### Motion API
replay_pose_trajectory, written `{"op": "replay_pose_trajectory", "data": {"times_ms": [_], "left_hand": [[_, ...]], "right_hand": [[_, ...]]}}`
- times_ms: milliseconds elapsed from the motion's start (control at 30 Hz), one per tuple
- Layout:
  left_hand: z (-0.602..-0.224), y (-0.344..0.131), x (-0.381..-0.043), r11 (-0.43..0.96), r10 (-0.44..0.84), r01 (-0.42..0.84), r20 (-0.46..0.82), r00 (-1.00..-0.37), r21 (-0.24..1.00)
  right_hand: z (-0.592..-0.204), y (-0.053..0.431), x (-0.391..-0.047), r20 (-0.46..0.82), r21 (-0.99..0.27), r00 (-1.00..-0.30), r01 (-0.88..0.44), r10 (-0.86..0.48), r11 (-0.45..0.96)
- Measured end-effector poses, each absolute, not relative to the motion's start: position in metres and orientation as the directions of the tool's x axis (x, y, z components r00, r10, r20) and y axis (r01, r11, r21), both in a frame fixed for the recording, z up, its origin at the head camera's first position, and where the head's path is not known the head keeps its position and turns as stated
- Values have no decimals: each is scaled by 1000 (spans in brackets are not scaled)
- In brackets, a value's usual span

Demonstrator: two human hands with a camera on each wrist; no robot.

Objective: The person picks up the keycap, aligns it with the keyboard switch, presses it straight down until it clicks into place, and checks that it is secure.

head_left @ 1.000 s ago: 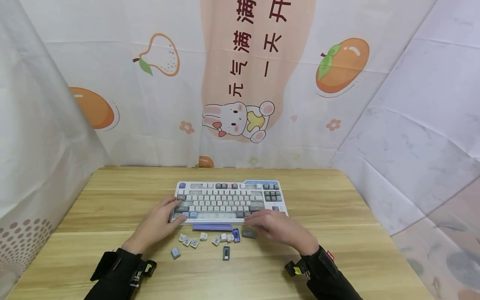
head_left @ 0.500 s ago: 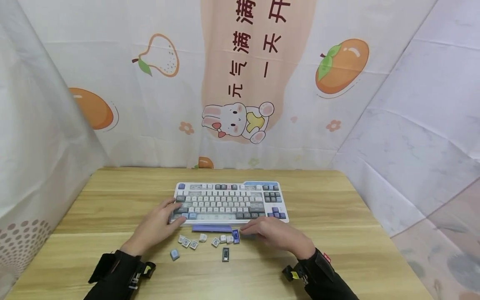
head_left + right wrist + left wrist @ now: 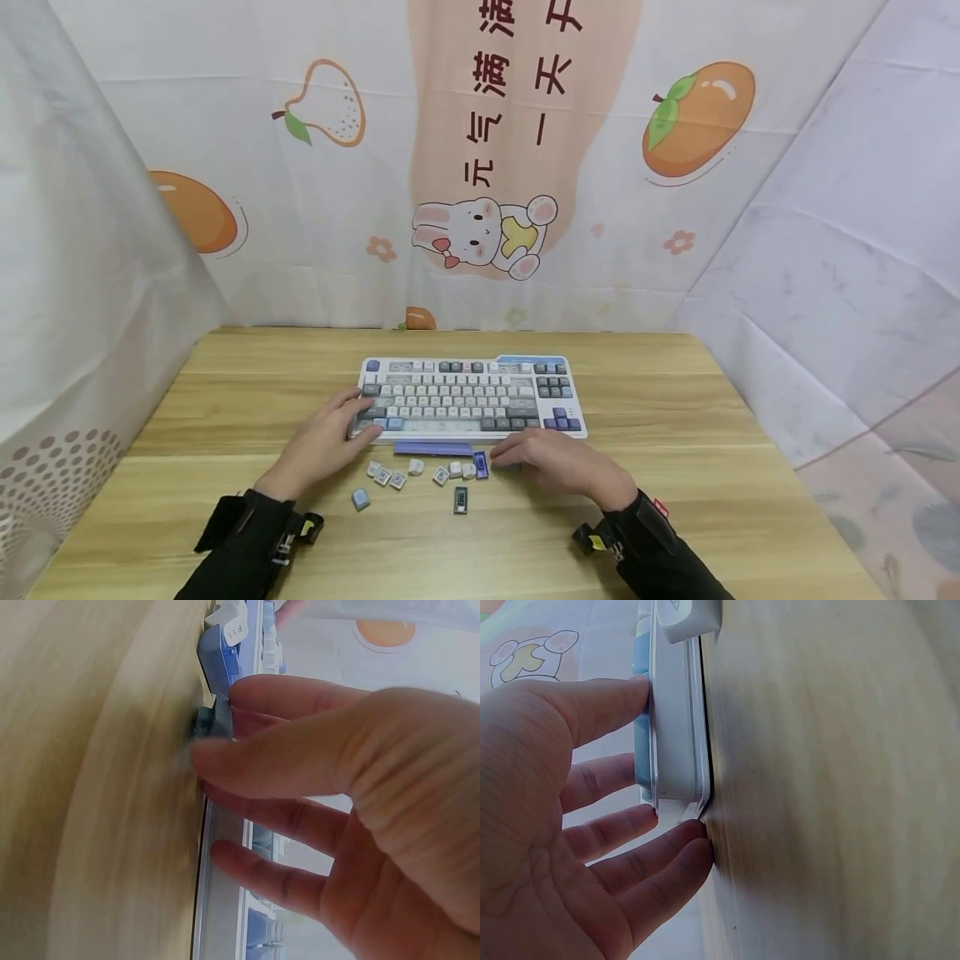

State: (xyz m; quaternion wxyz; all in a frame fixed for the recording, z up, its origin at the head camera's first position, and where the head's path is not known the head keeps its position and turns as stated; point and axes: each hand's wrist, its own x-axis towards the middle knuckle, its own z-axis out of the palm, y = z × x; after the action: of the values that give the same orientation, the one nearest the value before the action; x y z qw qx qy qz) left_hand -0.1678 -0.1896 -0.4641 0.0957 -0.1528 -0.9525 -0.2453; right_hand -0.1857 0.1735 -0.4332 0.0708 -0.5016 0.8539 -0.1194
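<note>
A white keyboard (image 3: pixel 450 429) with white, grey and purple keycaps lies on the wooden table, with bare spots among its keys. My left hand (image 3: pixel 318 446) rests at its left front corner: the thumb touches blue keycaps (image 3: pixel 642 735), and outer fingers touch the corner and table. In front of the keyboard, my right hand (image 3: pixel 558 462) holds a dark grey keycap (image 3: pixel 220 716) between thumb and fingers, low over the table. That keycap is blurred and mostly hidden by the hand. A purple-blue keycap (image 3: pixel 219 660) lies beside the fingertips.
A long purple spacebar (image 3: pixel 433 448) lies along the keyboard's front edge. Several white keycaps (image 3: pixel 397 481) are scattered before it, with a blue-grey keycap (image 3: pixel 361 499) and an upturned dark keycap (image 3: pixel 461 500) closer to me. A printed cloth (image 3: pixel 315 208) hangs behind the table.
My right hand has come off the keyboard's front edge and taken the dark grey keycap between thumb and fingers. My left hand stays at the keyboard's corner. The head view has shifted slightly.
</note>
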Motion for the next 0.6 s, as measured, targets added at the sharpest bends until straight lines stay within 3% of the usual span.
{"op": "replay_pose_trajectory", "data": {"times_ms": [600], "left_hand": [[-464, -191, -168, 833, 257, 351, 263, -930, 427]], "right_hand": [[-434, 176, -186, -54, -320, -557, -777, -829, 543]]}}
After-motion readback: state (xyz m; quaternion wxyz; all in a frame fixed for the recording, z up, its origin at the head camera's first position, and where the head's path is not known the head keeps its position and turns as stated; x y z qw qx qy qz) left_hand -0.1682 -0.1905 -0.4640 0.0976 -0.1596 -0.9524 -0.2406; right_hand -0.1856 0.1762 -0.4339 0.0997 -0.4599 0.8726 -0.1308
